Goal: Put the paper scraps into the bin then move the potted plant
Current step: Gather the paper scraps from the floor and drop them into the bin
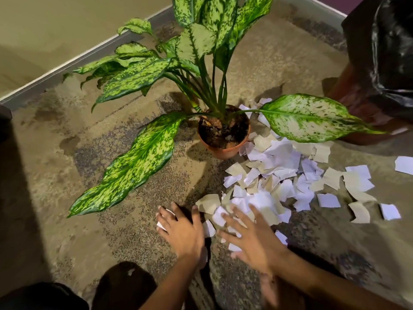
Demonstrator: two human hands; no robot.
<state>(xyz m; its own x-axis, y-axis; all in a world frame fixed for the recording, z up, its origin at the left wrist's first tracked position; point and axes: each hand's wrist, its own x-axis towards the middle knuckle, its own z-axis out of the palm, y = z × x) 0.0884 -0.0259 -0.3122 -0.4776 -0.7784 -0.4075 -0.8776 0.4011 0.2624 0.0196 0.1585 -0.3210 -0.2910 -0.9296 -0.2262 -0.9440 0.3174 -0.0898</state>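
Both hands are down on the floor at the near edge of the scraps: my left hand lies flat with fingers spread, a white piece showing under its fingertips, and my right hand is open too, palm down on the heap, blurred, gripping nothing that I can see. I judge I'm raking the paper together so it lifts in one handful. Scraps fan out to the right of the plant, some touching its pot, under a drooping leaf. My bin, lined in black, stands far right, near the pile.
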